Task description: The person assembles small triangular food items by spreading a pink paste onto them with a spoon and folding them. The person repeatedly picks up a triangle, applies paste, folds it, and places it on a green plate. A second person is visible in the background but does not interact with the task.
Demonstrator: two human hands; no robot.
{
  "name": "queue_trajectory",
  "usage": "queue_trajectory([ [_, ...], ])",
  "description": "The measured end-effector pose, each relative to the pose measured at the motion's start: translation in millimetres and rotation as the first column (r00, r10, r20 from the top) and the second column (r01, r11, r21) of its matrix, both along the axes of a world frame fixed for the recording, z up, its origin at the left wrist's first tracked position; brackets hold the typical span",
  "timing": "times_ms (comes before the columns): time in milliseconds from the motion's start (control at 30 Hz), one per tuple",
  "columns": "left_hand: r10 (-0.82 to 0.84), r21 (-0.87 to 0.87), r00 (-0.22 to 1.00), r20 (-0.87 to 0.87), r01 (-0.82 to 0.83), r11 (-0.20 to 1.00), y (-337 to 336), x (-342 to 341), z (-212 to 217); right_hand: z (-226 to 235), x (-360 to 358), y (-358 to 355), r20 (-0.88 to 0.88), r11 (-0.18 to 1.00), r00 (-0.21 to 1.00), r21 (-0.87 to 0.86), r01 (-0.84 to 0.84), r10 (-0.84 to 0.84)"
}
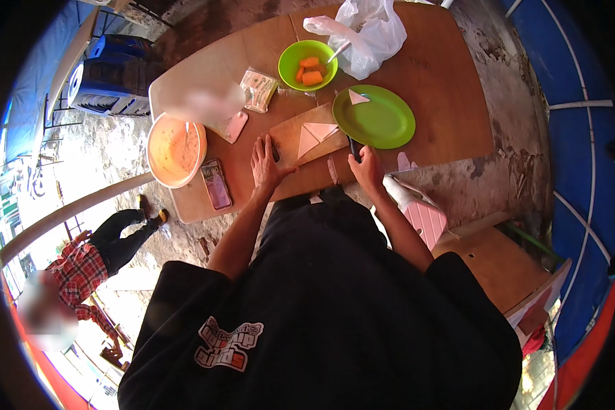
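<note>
A wooden cutting board [287,135] lies before me near the table's front edge, with several pale, flat triangular pieces [316,135] on it. At the board's left end, beside its dark slot, my left hand [264,166] lies with fingers stretched out, holding nothing. My right hand [369,167] is closed round the black handle of a knife [353,146], just right of the board; I cannot make out its blade clearly. Beyond that hand sits a green oval plate [383,126], with one pale triangle [357,98] near its far left rim.
A green bowl [288,66] holds orange chunks and a spoon. Behind it lies a white plastic bag [372,44]. On the left are a packet [259,90], a large orange tub [174,154] and a phone [216,184]. A person [82,266] is off to the left.
</note>
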State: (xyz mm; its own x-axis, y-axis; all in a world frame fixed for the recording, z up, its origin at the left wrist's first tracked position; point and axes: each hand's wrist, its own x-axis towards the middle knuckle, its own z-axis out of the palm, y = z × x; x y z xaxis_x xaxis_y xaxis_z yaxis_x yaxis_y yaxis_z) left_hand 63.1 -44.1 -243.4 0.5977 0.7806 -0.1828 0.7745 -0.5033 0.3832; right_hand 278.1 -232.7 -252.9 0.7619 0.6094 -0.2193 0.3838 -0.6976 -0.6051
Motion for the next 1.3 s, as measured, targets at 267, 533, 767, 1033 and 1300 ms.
queue_trajectory([
  [267, 0.313, -0.338, 0.882, 0.352, -0.192, 0.921, 33, -35, -15, -2, -2, 0, -0.008, 0.995, 1.0, -0.097, 0.009, -0.01],
  [533, 0.96, -0.995, -0.263, 0.098, -0.037, 0.091, 110, -136, 0, 19, -37, -18, 0.03, 0.977, 0.99, -0.161, 0.142, -0.139],
  [767, 0.959, -0.977, -0.187, 0.213, -0.071, 0.203, 141, -177, -31, 42, -73, -46, -0.018, 0.919, 0.929, -0.156, 0.362, -0.369],
  [1033, 0.914, -0.906, -0.081, 0.397, -0.197, 0.376, 118, -175, -4, 15, -64, -112, -0.348, 0.902, 0.836, -0.082, 0.423, -0.424],
  [1300, 0.693, -0.799, 0.59, 0.415, -0.129, 0.588, 74, -71, 143, 18, 3, -123, -0.617, 0.614, 0.561, 0.154, 0.774, -0.553],
])
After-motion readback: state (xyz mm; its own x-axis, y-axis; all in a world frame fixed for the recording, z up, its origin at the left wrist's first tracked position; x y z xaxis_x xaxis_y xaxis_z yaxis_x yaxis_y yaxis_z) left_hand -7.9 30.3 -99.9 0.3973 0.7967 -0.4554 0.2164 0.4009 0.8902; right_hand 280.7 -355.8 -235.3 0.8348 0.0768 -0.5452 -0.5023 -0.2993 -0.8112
